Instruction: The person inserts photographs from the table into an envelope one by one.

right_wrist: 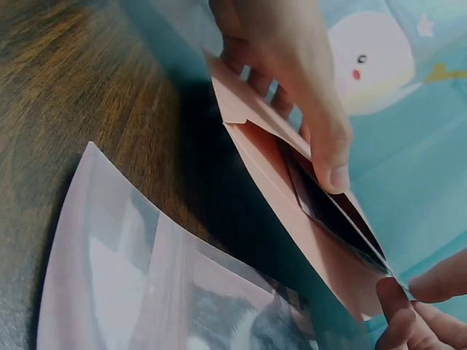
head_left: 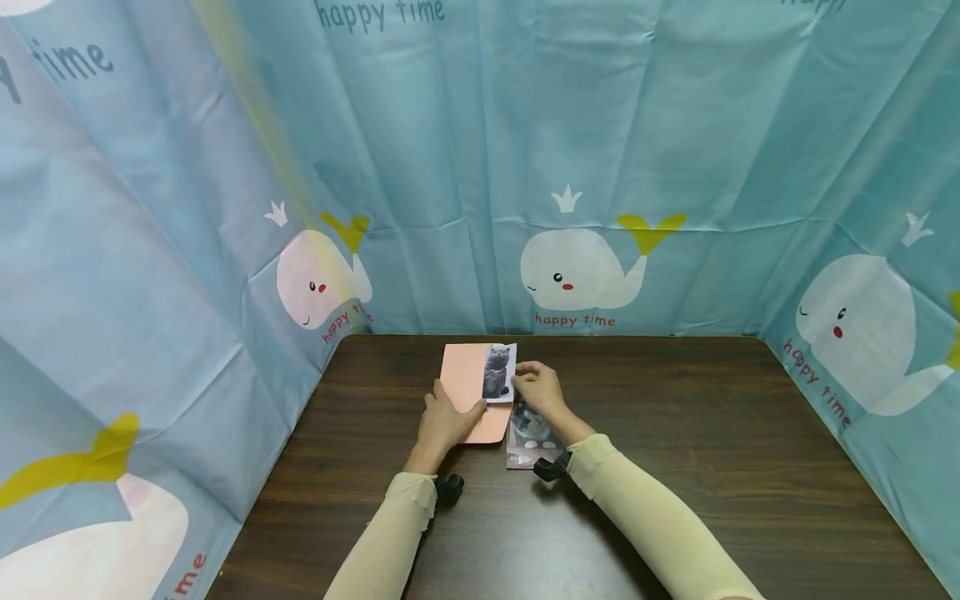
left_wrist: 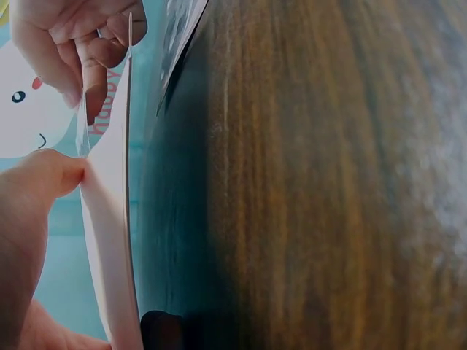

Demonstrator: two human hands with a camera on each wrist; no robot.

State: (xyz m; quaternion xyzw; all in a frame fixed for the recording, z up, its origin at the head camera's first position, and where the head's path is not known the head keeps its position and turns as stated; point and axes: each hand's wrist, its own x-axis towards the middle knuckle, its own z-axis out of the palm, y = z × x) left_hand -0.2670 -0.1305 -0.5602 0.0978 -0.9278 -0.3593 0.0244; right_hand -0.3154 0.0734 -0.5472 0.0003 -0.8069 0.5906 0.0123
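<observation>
My left hand grips a peach-pink paper envelope by its lower left part, thumb on the front. Over the envelope's right side shows a card with a grey cat picture. My right hand pinches the right edge of this card between thumb and fingers. From the right wrist view, the pink envelope gapes along its side, with a dark card in the opening. Seen edge-on in the left wrist view, the envelope stands off the table, my left thumb pressing it.
A glossy cat picture in a clear sleeve lies on the dark wooden table, under my right wrist. Black wrist cameras sit on both wrists. Blue curtains with whale prints enclose the table at the back and sides.
</observation>
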